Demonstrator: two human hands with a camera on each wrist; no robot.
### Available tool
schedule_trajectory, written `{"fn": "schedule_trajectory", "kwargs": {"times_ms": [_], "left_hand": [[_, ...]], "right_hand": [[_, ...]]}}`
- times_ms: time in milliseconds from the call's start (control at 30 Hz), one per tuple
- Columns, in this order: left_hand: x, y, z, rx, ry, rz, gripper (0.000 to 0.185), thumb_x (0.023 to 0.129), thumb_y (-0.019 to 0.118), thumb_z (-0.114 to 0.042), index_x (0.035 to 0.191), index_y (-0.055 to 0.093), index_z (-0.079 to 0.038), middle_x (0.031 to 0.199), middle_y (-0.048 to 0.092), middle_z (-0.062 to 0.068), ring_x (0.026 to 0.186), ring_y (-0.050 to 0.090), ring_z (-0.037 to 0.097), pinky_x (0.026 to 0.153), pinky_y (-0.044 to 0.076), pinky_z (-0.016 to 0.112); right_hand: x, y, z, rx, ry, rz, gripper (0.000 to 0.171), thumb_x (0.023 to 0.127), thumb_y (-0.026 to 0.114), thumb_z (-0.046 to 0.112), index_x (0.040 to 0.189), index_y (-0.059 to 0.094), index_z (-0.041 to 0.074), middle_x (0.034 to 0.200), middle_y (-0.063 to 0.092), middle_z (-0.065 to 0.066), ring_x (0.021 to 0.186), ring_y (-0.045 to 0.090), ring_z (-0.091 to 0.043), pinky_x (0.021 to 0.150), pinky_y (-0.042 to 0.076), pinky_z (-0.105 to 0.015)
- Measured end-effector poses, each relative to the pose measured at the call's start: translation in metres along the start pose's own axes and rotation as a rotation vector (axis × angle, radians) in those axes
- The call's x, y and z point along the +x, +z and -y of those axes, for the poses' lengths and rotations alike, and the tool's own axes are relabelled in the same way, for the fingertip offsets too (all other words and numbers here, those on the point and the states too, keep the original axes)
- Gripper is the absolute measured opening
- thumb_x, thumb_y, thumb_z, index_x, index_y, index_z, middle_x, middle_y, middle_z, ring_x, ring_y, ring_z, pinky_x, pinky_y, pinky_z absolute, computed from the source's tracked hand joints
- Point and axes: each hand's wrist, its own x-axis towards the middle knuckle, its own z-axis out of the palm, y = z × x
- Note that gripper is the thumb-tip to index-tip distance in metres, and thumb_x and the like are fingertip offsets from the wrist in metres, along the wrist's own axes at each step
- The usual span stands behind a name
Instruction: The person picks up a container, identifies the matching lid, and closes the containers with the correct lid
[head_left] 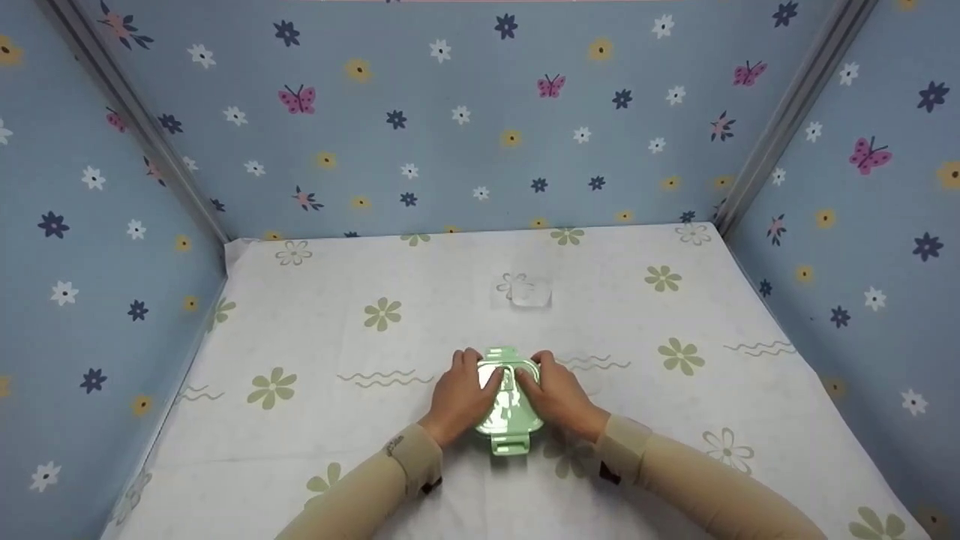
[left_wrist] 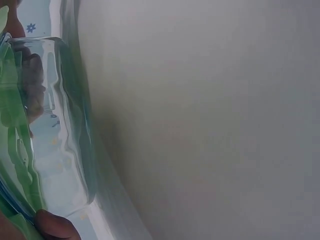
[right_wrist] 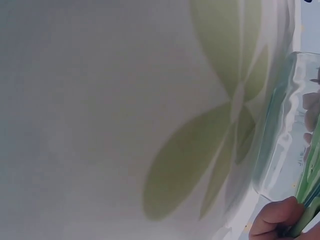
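A small glass container (head_left: 508, 405) with a green clip lid is set on the worktop (head_left: 337, 330) just below the centre of the frame. It is gripped from both sides: the left hand (head_left: 459, 396) and the right hand (head_left: 556, 394) are curled round its lid edges, thumbs on top. A small clear square piece (head_left: 523, 291) lies higher up, well apart.
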Motion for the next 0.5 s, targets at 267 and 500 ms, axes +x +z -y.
{"fn": "schedule_trajectory", "kwargs": {"times_ms": [267, 500], "left_hand": [[0.0009, -0.0004, -0.0018, 0.06, -0.002, 0.002, 0.052, 0.11, 0.055, -0.053, 0.124, 0.058, -0.003, 0.108, 0.059, 0.013, 0.081, 0.066, 0.026, 0.076, 0.059, 0.047], [0.0012, -0.0036, -0.0043, 0.104, -0.009, 0.021, 0.054, 0.111, 0.051, -0.054, 0.123, 0.057, -0.002, 0.107, 0.058, 0.015, 0.078, 0.064, 0.026, 0.072, 0.058, 0.047]], "right_hand": [[0.0019, -0.002, -0.001, -0.034, 0.017, 0.019, 0.035, 0.112, 0.059, 0.034, 0.126, 0.058, 0.002, 0.105, 0.074, -0.017, 0.091, 0.068, -0.026, 0.086, 0.058, -0.051], [0.0056, -0.0062, -0.0033, 0.027, 0.008, 0.07, 0.026, 0.114, 0.055, 0.026, 0.126, 0.057, 0.003, 0.085, 0.062, -0.005, 0.072, 0.056, -0.016, 0.067, 0.048, -0.037]]}}
